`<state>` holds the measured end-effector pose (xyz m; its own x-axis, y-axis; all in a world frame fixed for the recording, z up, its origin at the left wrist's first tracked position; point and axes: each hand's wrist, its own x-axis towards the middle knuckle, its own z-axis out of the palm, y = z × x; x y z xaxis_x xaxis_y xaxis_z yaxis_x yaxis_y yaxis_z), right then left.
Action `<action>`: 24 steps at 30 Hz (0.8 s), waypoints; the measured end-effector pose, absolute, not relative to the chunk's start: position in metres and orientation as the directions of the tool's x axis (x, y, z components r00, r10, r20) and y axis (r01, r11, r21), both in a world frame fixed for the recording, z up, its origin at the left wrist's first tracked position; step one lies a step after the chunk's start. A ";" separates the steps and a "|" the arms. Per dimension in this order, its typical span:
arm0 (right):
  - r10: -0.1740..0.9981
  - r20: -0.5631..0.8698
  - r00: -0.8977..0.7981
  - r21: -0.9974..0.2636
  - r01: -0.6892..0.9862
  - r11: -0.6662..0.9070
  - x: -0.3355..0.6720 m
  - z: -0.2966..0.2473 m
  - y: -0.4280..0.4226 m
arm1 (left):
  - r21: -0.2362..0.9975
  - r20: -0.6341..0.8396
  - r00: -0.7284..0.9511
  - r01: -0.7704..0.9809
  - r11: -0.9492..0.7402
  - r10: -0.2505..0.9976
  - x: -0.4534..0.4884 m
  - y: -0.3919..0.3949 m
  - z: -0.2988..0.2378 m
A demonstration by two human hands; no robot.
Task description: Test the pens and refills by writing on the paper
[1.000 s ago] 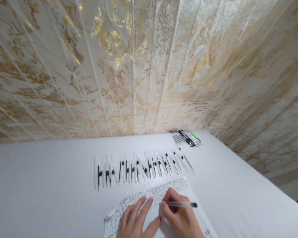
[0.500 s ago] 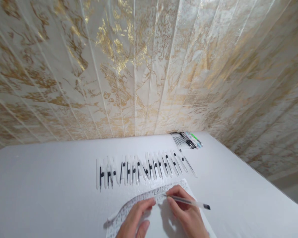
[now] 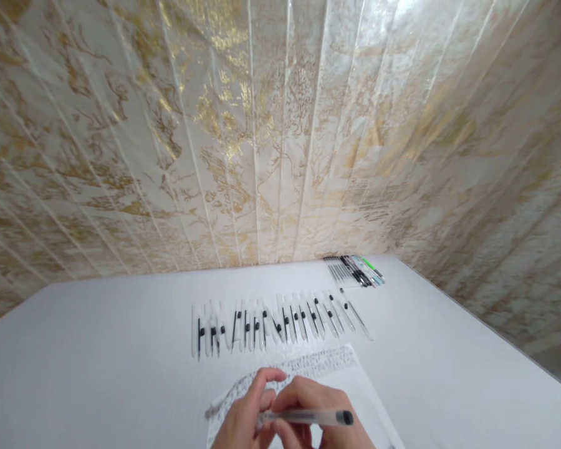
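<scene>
At the bottom middle both of my hands meet over a sheet of paper (image 3: 336,368) covered in small handwriting. My right hand (image 3: 322,418) is closed on a clear pen (image 3: 308,417) with a black end, held crosswise and level. My left hand (image 3: 243,418) has its fingers curled in at the pen's left end, touching it. Just beyond the paper lies a row of several clear pens (image 3: 275,321) with black parts, side by side on the white table (image 3: 98,349).
A bundle of thin refills and coloured pens (image 3: 355,270) lies at the far right of the table by the wall. A gold-and-cream patterned wall (image 3: 271,137) rises right behind the table and along its right side. The table's right edge (image 3: 509,349) runs diagonally.
My right hand lifted the pen off the paper and turned it level. My left hand left the paper and came to the pen's left end. The view shifted slightly.
</scene>
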<state>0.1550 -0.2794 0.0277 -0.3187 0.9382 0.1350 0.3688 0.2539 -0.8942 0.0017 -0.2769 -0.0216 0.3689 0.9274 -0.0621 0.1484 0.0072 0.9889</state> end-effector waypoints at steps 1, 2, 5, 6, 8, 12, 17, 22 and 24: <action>0.927 0.131 -0.351 -0.896 0.358 0.262 0.155 0.026 -0.278 | 0.986 -0.043 0.379 0.167 -0.023 0.924 0.002 -0.278 -0.020; 0.914 0.127 -0.385 -0.896 0.350 0.272 0.155 0.025 -0.277 | 0.980 -0.034 0.384 0.194 -0.045 0.922 0.003 -0.278 -0.018; 0.879 0.132 -0.459 -0.883 0.349 0.314 0.158 0.018 -0.273 | 0.959 -0.073 0.381 0.280 -0.040 0.922 0.003 -0.278 -0.013; 0.874 0.134 -0.467 -0.875 0.357 0.326 0.158 0.017 -0.272 | 0.955 -0.093 0.379 0.295 -0.025 0.921 0.003 -0.277 -0.012; 0.875 0.122 -0.468 -0.868 0.376 0.322 0.156 0.016 -0.270 | 0.955 -0.123 0.376 0.297 0.006 0.918 0.004 -0.275 -0.009; 0.901 0.081 -0.427 -0.854 0.435 0.284 0.150 0.024 -0.268 | 0.968 -0.143 0.377 0.244 0.051 0.915 0.015 -0.269 -0.004; 0.894 0.035 -0.447 -0.874 0.420 0.244 0.169 0.044 -0.255 | 0.955 -0.146 0.382 0.294 0.030 0.913 0.027 -0.263 0.008; 0.972 0.099 -0.215 -0.507 0.829 0.235 0.250 0.049 -0.212 | 0.773 -0.026 0.285 0.614 -0.161 0.958 -0.005 -0.238 0.023; 0.999 -0.025 -0.039 -0.133 0.991 0.035 0.284 0.041 -0.195 | 0.654 0.087 0.171 0.734 -0.186 0.981 -0.032 -0.221 0.022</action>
<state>0.2835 -0.1952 0.0412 -0.0389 0.9989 -0.0248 0.9905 0.0353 -0.1328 -0.0323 -0.2208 0.0221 0.1708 0.9815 0.0870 0.7337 -0.1857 0.6536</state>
